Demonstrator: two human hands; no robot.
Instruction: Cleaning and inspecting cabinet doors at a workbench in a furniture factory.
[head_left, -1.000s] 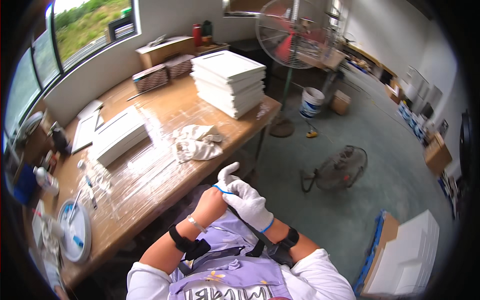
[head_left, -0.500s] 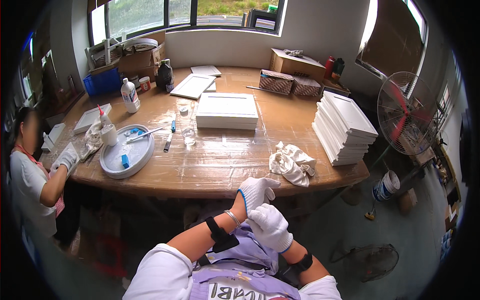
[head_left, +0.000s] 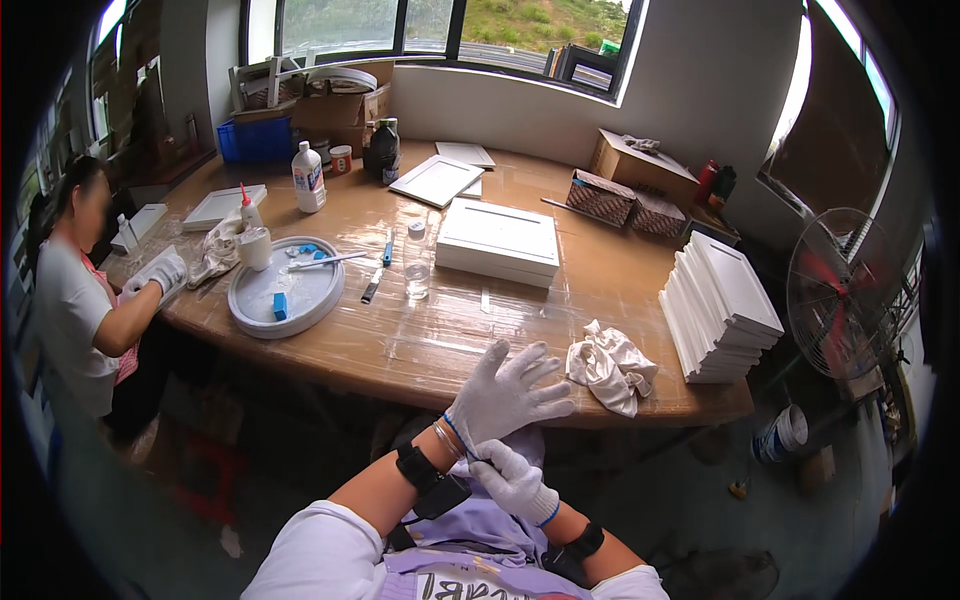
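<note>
Both my hands wear white knitted work gloves with blue-edged cuffs. My left hand (head_left: 508, 393) is held above the front edge of the table, palm down or sideways, with its fingers spread and nothing in them. At its wrist, my right hand (head_left: 515, 482) is closed, its fingers pinching the cuff of the left glove (head_left: 457, 432). A silver bangle (head_left: 446, 440) sits just behind that cuff. Nearest to my hands on the table lies a crumpled off-white cloth (head_left: 612, 368), which neither hand touches.
A stack of white framed panels (head_left: 497, 240) stands mid-table; a taller stack (head_left: 715, 310) is at right. Left of centre are a round white tray (head_left: 240, 305), a clear bottle (head_left: 416, 262) and a brush (head_left: 373, 287). A co-worker (head_left: 85, 310) sits at left; a fan (head_left: 838, 290) stands at right.
My left hand's fingers have opened and spread, reaching farther up over the table edge. My right hand has shifted slightly left onto the glove cuff. The whole view has turned left.
</note>
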